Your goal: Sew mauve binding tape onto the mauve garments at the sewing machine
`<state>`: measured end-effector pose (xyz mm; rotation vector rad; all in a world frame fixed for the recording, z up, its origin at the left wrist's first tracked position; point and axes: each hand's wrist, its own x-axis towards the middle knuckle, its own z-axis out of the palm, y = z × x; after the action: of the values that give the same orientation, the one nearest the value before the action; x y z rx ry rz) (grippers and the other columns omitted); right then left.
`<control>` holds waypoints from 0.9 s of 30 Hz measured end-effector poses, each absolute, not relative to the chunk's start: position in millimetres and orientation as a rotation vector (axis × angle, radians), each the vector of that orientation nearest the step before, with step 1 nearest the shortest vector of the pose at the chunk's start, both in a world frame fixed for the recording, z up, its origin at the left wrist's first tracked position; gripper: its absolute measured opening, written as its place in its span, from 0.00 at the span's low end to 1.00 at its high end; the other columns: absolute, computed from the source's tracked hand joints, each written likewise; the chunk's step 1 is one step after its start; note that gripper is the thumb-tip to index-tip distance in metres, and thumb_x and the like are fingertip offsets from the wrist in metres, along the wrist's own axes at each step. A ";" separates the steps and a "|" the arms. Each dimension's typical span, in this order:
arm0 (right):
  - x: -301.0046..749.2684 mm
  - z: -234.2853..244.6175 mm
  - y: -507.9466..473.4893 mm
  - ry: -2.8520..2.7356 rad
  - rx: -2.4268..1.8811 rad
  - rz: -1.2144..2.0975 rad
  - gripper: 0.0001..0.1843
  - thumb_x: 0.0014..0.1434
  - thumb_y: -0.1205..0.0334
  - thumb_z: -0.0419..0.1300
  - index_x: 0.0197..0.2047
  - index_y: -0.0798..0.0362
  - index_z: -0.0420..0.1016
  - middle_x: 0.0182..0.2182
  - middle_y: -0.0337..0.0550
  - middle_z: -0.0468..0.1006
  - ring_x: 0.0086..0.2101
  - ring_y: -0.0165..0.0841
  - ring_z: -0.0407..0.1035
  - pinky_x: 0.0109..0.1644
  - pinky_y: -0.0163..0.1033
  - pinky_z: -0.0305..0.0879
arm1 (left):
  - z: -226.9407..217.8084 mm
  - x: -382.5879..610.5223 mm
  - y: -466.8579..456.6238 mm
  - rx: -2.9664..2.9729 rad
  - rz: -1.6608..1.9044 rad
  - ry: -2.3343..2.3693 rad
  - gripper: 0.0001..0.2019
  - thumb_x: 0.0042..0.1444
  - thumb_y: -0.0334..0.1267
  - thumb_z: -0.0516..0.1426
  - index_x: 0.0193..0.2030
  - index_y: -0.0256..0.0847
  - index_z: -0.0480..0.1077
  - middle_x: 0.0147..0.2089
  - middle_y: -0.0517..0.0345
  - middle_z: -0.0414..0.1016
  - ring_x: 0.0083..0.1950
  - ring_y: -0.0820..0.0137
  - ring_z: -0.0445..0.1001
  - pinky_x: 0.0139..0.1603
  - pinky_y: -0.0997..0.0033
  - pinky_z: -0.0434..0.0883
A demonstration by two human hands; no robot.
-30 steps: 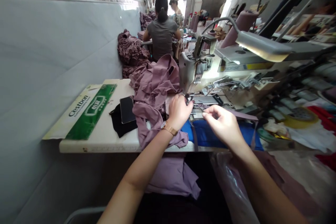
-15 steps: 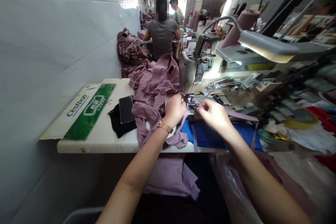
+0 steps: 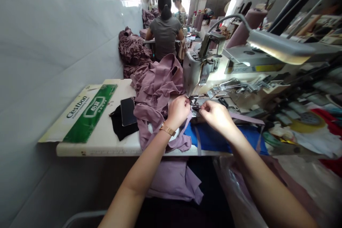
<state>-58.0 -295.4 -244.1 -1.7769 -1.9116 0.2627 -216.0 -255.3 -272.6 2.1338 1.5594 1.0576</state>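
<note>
Both my hands meet under the needle of a grey sewing machine [image 3: 199, 67]. My left hand [image 3: 178, 111], with a gold watch on the wrist, is closed in a pinch on a mauve fabric strip [image 3: 184, 128] that hangs down from it. My right hand [image 3: 215, 114] is pinched shut right beside it at the presser foot, on what looks like the same strip. A heap of mauve fabric [image 3: 157, 85] lies on the table to the left and spills over the front edge. A blue cloth [image 3: 211, 139] lies under my right wrist.
A black phone [image 3: 127, 111] on a black cloth and a green-and-white Cestbon box [image 3: 85, 112] lie on the white table [image 3: 107, 148] at left. A lamp [image 3: 278, 46] hangs over the machine. Tape and clutter crowd the right. A person [image 3: 165, 30] sits ahead, back turned.
My right hand has moved left and up to the needle and now nearly touches my left hand. The mauve strip now hangs from my left hand's pinch.
</note>
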 end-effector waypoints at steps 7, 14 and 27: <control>-60.0 -244.1 -294.1 -1.901 -1.792 0.288 0.05 0.50 0.64 0.54 0.28 0.52 0.72 0.26 0.44 0.77 0.29 0.37 0.68 0.35 0.38 0.59 | -274.6 -216.5 -257.0 2.140 1.104 1.574 0.08 0.56 0.28 0.54 0.36 0.40 0.74 0.38 0.53 0.78 0.39 0.65 0.75 0.42 0.70 0.68; -60.9 -245.0 -291.8 -1.867 -1.790 0.349 0.05 0.49 0.63 0.55 0.27 0.52 0.71 0.26 0.44 0.76 0.30 0.37 0.68 0.36 0.38 0.59 | -275.0 -215.7 -257.2 2.151 1.089 1.594 0.08 0.56 0.28 0.54 0.36 0.41 0.74 0.38 0.53 0.78 0.40 0.65 0.75 0.43 0.70 0.68; -63.6 -245.4 -289.4 -1.855 -1.839 0.342 0.05 0.50 0.63 0.56 0.27 0.52 0.72 0.25 0.43 0.76 0.29 0.36 0.68 0.34 0.36 0.58 | -276.2 -216.6 -257.4 2.192 1.113 1.618 0.08 0.56 0.28 0.53 0.35 0.41 0.73 0.37 0.55 0.78 0.38 0.66 0.74 0.40 0.71 0.67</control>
<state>-63.6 -289.4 -245.4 -1.8391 -1.8547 0.3419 -216.6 -257.4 -276.2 2.1916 1.6184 1.1127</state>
